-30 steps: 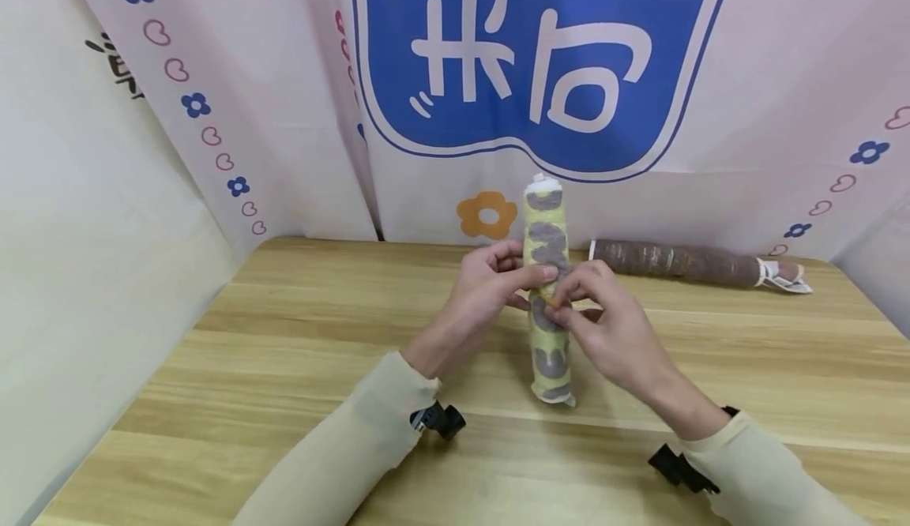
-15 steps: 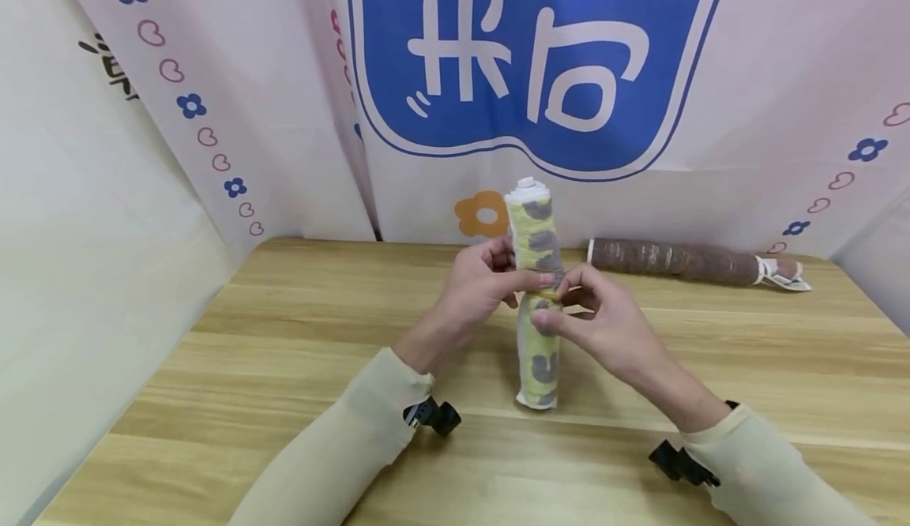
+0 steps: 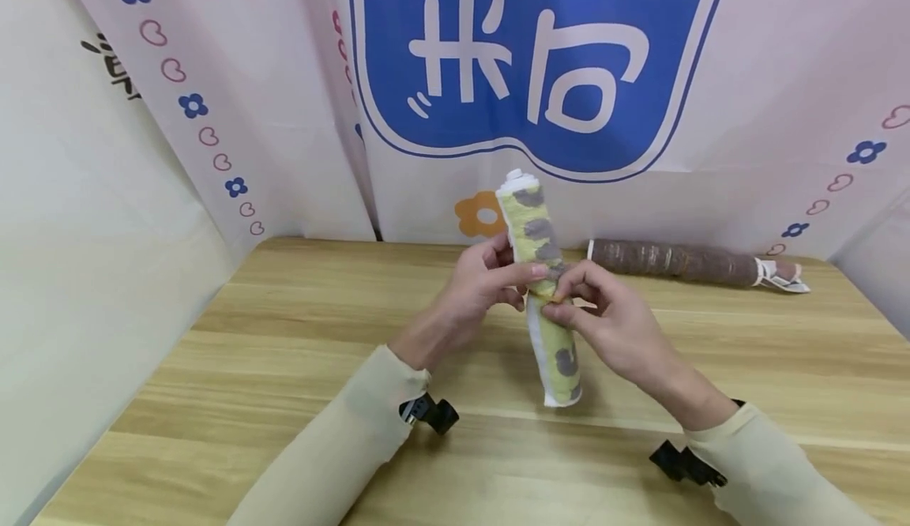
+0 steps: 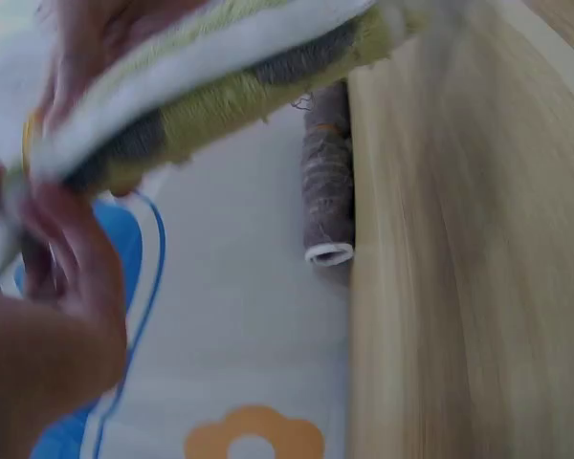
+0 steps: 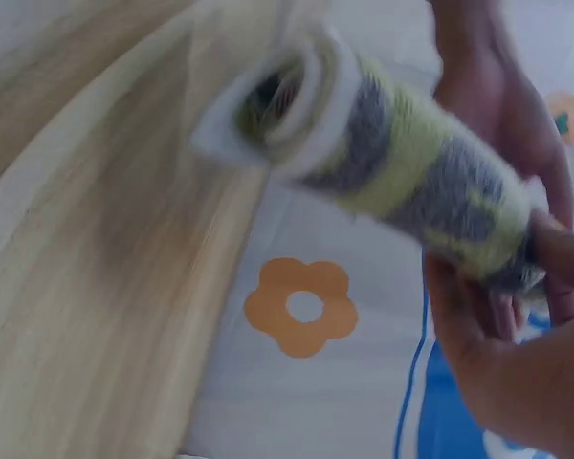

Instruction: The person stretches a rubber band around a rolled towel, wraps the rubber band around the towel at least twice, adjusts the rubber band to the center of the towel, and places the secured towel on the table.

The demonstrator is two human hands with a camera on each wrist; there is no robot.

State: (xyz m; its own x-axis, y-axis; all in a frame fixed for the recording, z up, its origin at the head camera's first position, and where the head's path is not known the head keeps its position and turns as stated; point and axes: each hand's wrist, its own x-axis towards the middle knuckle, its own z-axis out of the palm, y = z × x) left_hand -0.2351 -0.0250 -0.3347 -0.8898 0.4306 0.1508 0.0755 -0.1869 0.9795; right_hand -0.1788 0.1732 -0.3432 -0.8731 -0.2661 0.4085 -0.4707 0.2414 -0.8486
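A rolled towel (image 3: 529,214), yellow with grey patches and a white edge, is held tilted above the table, its top leaning left. My left hand (image 3: 475,283) grips it around the middle, thumb across the front. A thin yellow-orange rubber band (image 4: 29,142) circles its waist, where the towel is drawn in. Thumb and fingers of my right hand (image 3: 613,317) pinch at that band from the right. The lower end of the roll shows its spiral layers in the right wrist view. Part of the middle is hidden behind my fingers.
A brown rolled towel (image 3: 671,264) lies along the back right of the wooden table (image 3: 298,400), with a band around it in the left wrist view. Behind the table hangs a printed cloth (image 3: 426,186) with a blue sign and an orange flower.
The yellow and grey roll has turned and tilted, its top going left and its lower end right. More white edge shows on its left side. Both hands stay at its middle.
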